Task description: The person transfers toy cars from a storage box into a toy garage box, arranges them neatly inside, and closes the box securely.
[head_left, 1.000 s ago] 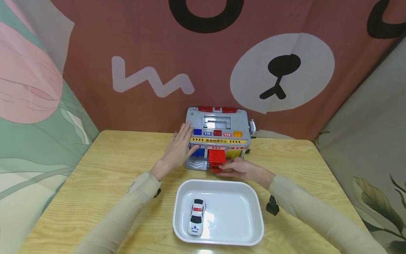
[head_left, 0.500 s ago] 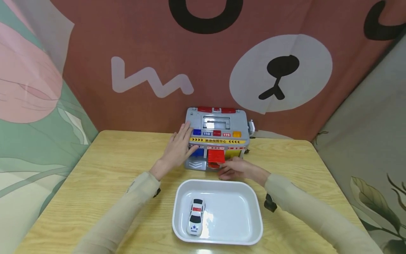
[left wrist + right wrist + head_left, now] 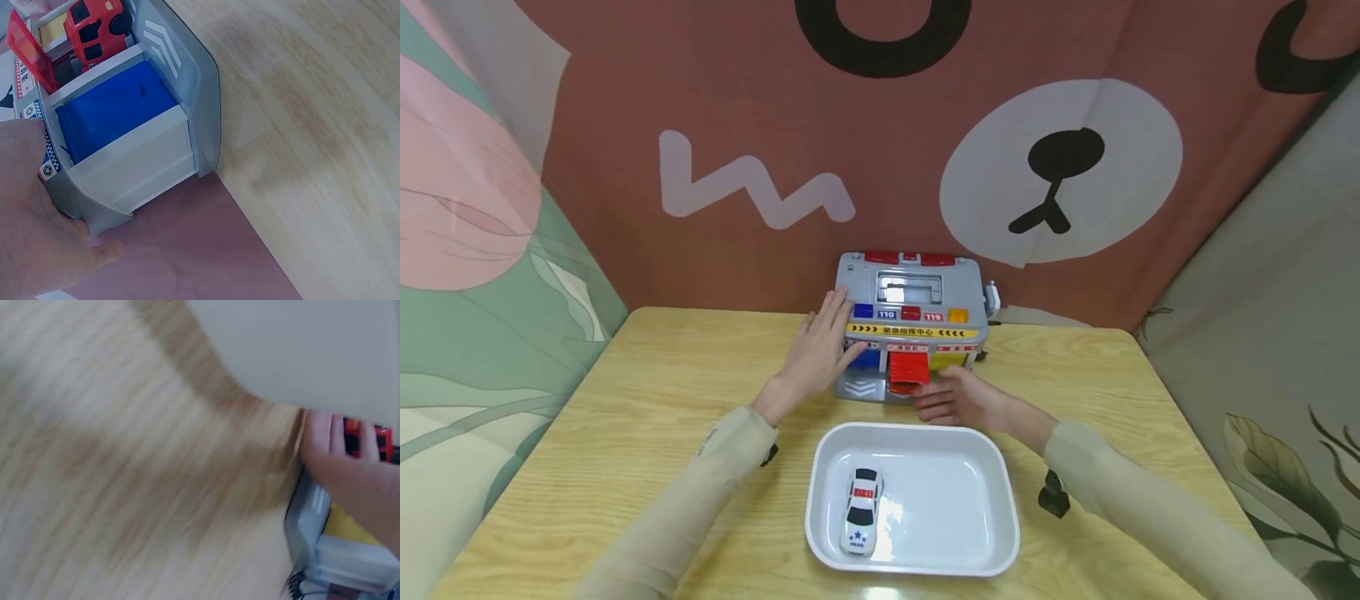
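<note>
The grey toy station (image 3: 917, 292) stands at the back of the table. My left hand (image 3: 812, 350) rests on its left side with fingers straight. The red door (image 3: 909, 367) in the middle is swung up, and a red toy car (image 3: 95, 31) sits in that bay in the left wrist view. The blue door (image 3: 119, 109) beside it is down. At the front of the bay my right hand (image 3: 966, 400) has its fingers near the red car (image 3: 383, 440), slightly bent; whether they touch it is unclear.
A white tray (image 3: 951, 564) stands in front of the station, with a white police car (image 3: 861, 510) on its left side. Behind the table hangs a brown cloth (image 3: 737, 267). A white part (image 3: 992, 298) juts from the station's right side.
The red car has moved back into the middle bay, under the raised red door. My right hand has shifted slightly and its fingers are more bent. My left hand stays on the station.
</note>
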Demonstrator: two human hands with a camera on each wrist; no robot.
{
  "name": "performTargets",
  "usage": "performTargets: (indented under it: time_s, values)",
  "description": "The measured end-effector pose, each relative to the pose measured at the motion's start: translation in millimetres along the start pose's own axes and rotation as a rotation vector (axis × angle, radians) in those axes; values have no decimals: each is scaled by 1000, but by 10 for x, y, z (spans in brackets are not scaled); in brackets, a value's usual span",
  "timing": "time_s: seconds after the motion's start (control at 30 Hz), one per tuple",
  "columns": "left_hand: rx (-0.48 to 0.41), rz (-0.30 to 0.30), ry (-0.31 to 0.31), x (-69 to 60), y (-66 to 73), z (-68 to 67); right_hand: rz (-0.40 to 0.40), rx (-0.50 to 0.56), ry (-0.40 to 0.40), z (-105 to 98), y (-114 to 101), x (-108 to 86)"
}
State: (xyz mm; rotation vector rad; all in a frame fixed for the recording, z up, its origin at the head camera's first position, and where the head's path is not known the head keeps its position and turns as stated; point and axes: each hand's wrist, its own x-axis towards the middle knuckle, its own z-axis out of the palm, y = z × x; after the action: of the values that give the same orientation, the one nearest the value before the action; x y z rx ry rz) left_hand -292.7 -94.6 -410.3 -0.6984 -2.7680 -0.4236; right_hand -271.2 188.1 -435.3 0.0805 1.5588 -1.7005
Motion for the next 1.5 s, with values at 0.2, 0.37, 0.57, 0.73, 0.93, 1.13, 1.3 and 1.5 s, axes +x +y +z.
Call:
performTargets:
  time_s: [0.2, 0.37, 0.57, 0.73, 0.93, 1.13, 1.3, 1.5]
  values:
    - [-6, -2, 13, 16, -21, -22, -23, 47, -211, -70, -25, -62]
    - [-1, 0, 4, 13, -31, -16, -11, 55, -225, -42, -68, -42]
    - [7, 6, -5, 10, -4, 6, -5, 41, -180, -18, -91, -33]
    - [11, 11, -3, 13, 2, 7, -19, 7, -135, -19, -121, -32]
    - [15, -2, 2, 13, -6, 10, -26, -41, -78, -31, -172, -13]
    - [8, -14, -9, 11, -9, 8, -34, -50, -77, -37, -194, -16]
    - [8, -6, -2, 5, -9, 13, -47, -48, -84, -50, -196, -53]
    - [-5, -12, 1, 0, -15, 18, -71, -19, -112, -99, -186, -108]
